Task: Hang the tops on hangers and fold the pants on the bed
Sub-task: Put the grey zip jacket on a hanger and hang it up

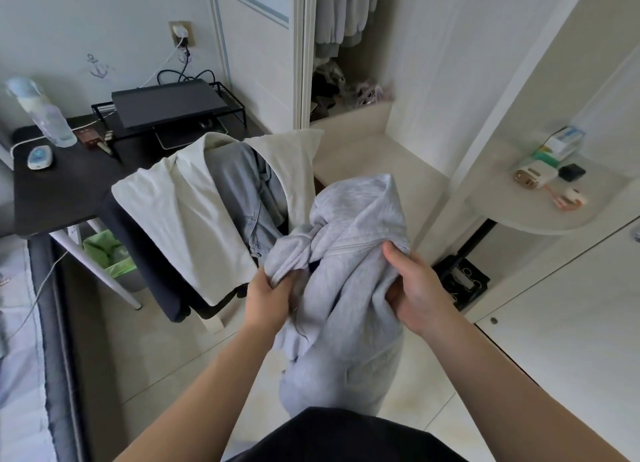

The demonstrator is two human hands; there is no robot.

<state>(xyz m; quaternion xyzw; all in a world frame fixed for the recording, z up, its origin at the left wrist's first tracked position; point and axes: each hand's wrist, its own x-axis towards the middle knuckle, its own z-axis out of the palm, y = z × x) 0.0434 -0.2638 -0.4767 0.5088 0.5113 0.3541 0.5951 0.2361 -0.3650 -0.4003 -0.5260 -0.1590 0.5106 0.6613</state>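
The grey hoodie (349, 253) hangs bunched in mid-air. The left hand (268, 299) clutches a gathered sleeve and the right hand (414, 288) curls into its zip edge, likely untangling it for a hanger; a cream top (180, 212) and jeans (239, 184) wait draped over the chair (166, 288) behind

We count two hands: left hand (268, 300), right hand (415, 288). One grey hoodie (346, 253). One cream top (180, 212). One denim garment (239, 181). One chair (156, 288). One table (62, 191). One bottle (45, 115). One wire rack (235, 98). One laptop (166, 103). One small white device (41, 156). One green-lined bin (107, 253). One wall socket (180, 33). One round shelf (519, 215); its small items we cannot count exactly.
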